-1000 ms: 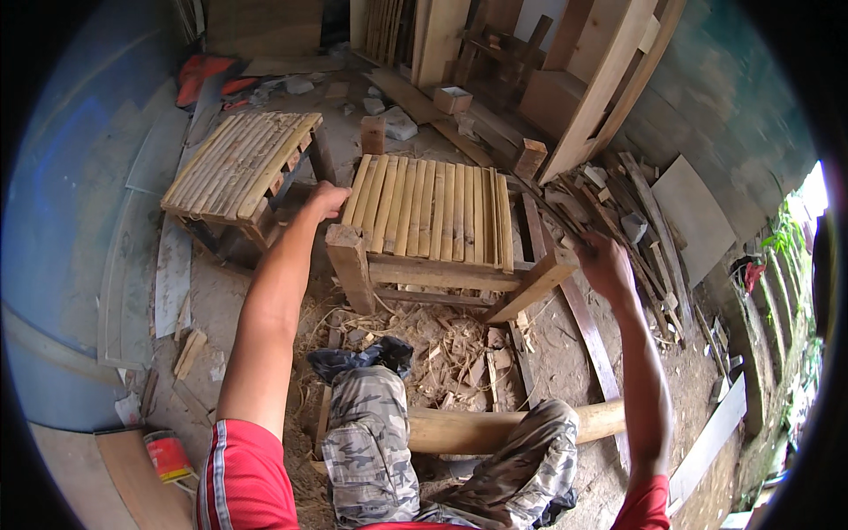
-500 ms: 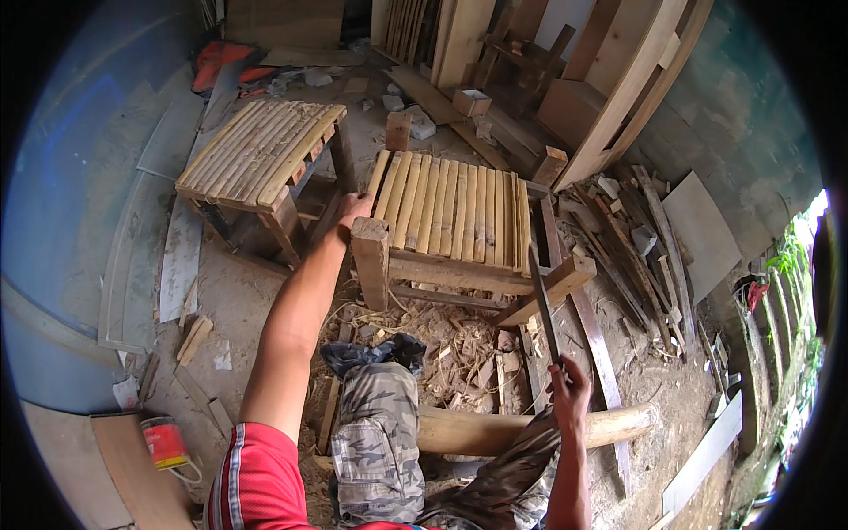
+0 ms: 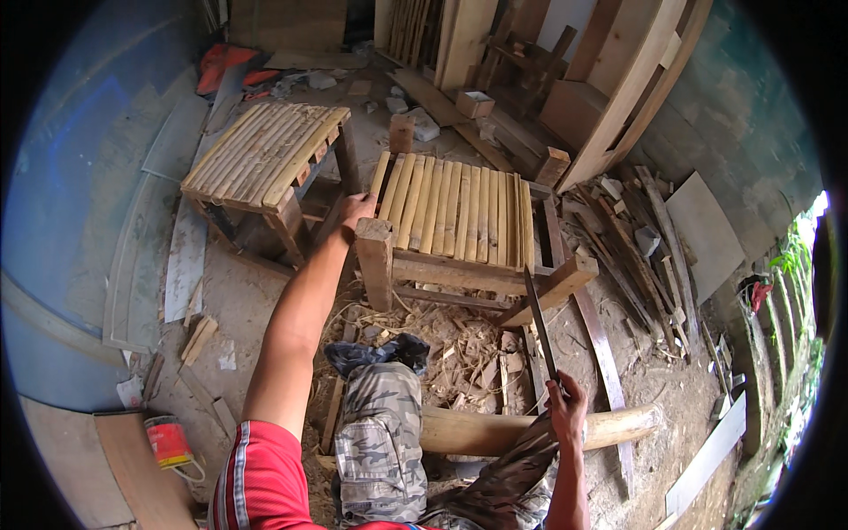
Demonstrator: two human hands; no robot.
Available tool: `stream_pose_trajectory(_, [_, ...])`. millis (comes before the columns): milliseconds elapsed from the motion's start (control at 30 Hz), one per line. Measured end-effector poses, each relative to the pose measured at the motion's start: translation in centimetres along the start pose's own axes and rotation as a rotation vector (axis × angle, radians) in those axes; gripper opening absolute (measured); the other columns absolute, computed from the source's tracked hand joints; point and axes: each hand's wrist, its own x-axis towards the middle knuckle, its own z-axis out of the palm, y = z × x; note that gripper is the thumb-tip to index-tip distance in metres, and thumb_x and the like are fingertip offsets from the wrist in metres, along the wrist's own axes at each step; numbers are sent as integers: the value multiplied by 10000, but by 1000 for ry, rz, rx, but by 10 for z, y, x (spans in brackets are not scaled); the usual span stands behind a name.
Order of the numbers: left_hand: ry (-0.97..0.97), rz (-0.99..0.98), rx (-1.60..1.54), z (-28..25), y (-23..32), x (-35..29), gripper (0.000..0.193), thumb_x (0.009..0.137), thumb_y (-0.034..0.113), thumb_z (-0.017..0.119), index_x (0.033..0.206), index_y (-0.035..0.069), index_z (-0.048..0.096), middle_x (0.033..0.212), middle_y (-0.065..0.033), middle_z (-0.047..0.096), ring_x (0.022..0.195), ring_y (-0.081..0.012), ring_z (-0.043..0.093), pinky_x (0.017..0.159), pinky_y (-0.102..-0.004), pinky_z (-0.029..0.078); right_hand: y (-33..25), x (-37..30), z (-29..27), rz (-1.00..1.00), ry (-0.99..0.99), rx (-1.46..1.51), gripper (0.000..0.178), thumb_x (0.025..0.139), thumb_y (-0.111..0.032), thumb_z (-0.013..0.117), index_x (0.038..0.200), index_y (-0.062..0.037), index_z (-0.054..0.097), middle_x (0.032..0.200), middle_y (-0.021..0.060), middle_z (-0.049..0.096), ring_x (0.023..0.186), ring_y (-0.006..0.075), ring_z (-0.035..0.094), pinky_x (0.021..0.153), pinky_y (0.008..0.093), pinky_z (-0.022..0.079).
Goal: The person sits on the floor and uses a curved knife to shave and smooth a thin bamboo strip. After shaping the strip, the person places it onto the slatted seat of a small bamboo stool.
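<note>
A wooden frame (image 3: 459, 276) with upright legs carries a row of split bamboo slats (image 3: 455, 212) in front of me. My left hand (image 3: 357, 208) reaches to its left side and grips the edge next to the outermost slat; its fingertips are partly hidden. Low on the right, my right hand (image 3: 568, 405) is closed around the lower end of a long, narrow dark blade (image 3: 541, 327). The blade slants up and left, its far end at the frame's front right corner, by the last slat. Whether it has teeth cannot be made out.
A bamboo-topped stool (image 3: 265, 155) stands at the left. Shavings and offcuts (image 3: 473, 358) litter the ground below the frame. A thick bamboo pole (image 3: 468, 433) lies across by my legs. Scrap wood (image 3: 632, 256) is piled at right, boards (image 3: 618, 97) lean behind, and a red can (image 3: 168, 442) sits lower left.
My right hand has drawn the blade slightly back toward me, so its far end sits lower at the frame's corner. My left hand keeps its place on the frame.
</note>
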Motion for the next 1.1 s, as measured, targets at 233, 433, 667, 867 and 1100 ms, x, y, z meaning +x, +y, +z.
stream_pose_trajectory(233, [-309,-1,-360,0,-2,0,341,892,284,711,1086,2,705,1005,-69,705,877,-145,653,724,-345,516,1,-5,0,-8,-6,-14,374,918,-194,687,1216,23,630,786,13,632,565,68,537,482,226,419])
stream_pose_trajectory(433, [-438,3,-580,7,-36,29,348,905,227,701,1158,-8,659,1042,-58,676,877,-129,639,726,-339,525,0,-8,-2,62,-10,14,383,921,-216,671,1231,7,642,841,72,683,619,107,600,570,270,488])
stream_pose_trajectory(667, [-425,76,-420,0,-52,45,341,942,227,644,1175,-21,638,1055,-52,669,921,-127,635,779,-335,517,12,-8,3,30,-12,36,388,928,-212,668,1242,13,633,814,50,670,622,90,583,570,258,471])
stream_pose_trajectory(867, [-302,202,-374,-13,-74,53,355,960,240,609,1206,-15,626,1087,-63,673,971,-136,630,828,-346,507,0,-17,29,-4,-100,108,378,927,-207,675,1243,-3,638,693,16,622,605,66,540,552,240,431])
stream_pose_trajectory(1100, [-321,152,-398,25,-36,34,374,953,295,604,1144,-23,642,1029,-51,677,916,-151,622,807,-338,497,-11,-35,35,-3,-92,79,375,921,-197,686,1237,-2,641,675,-8,606,615,42,518,541,226,400])
